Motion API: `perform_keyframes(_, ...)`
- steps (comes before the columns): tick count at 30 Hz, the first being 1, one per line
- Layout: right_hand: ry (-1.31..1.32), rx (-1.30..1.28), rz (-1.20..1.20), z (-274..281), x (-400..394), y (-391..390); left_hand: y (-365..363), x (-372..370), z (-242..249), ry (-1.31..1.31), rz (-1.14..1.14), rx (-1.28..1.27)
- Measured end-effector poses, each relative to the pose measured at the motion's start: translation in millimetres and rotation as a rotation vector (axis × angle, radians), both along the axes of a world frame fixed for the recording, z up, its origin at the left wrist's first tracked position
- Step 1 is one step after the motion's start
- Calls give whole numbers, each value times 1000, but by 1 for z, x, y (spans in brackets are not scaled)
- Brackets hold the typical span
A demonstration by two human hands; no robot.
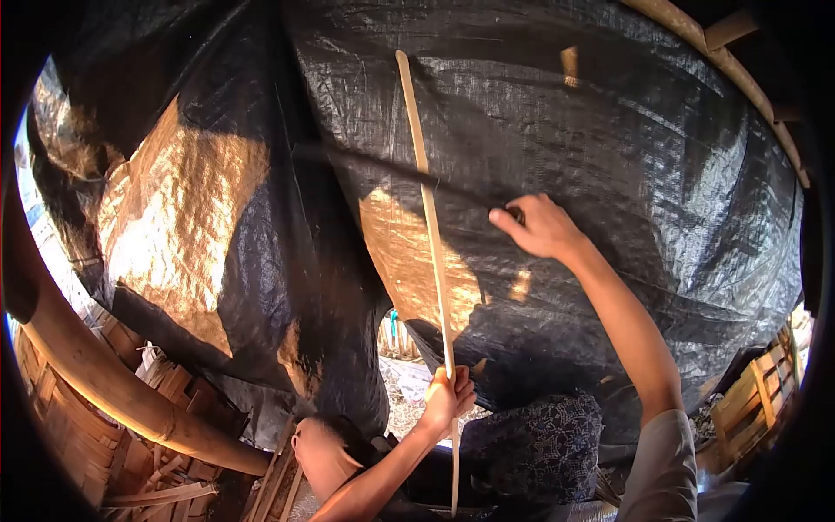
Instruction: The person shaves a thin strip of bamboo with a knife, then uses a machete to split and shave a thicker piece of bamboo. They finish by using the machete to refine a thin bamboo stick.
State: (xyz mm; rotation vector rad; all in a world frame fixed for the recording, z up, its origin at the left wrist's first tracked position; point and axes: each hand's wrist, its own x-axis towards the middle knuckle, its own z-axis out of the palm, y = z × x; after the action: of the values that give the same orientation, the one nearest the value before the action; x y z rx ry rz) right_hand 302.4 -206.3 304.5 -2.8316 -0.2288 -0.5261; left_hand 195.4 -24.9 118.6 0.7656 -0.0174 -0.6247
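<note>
My left hand (445, 402) is closed around the lower part of a long, pale bamboo strip (433, 228). The strip stands nearly upright, its tip leaning slightly left at the top and its tail running down below my fist. Out to the right, my raised right hand (544, 230) is wrapped around the short visible handle of a long dark knife (387, 165). Its blade, smeared by motion, points left and crosses the strip in this view. Under my arms, dark patterned cloth (544, 444) covers my lap.
A black plastic tarp (574, 157) hangs behind the strip, with sunlit patches. At lower left a thick bamboo pole (113, 391) slants across, beside woven bamboo pieces (65, 413). A slatted wooden crate (761, 391) stands at the right edge.
</note>
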Motion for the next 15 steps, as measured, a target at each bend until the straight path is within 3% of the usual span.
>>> perform_keyframes(4,-7,34,-35,22,-7,7,6,-11,6,8,-23,-3)
perform_keyframes(5,156,8,-93,28,-13,9,5,-11,6,13,-13,0)
perform_keyframes(6,152,4,-96,28,-17,9,5,-12,6,23,-3,3)
perform_keyframes(8,99,-227,-36,26,-25,10,6,-13,6,24,-25,7)
perform_keyframes(12,40,-377,-16,38,-20,7,3,-13,6,48,1,52)
perform_keyframes(15,30,-262,-64,56,-5,9,0,-16,2,53,46,46)
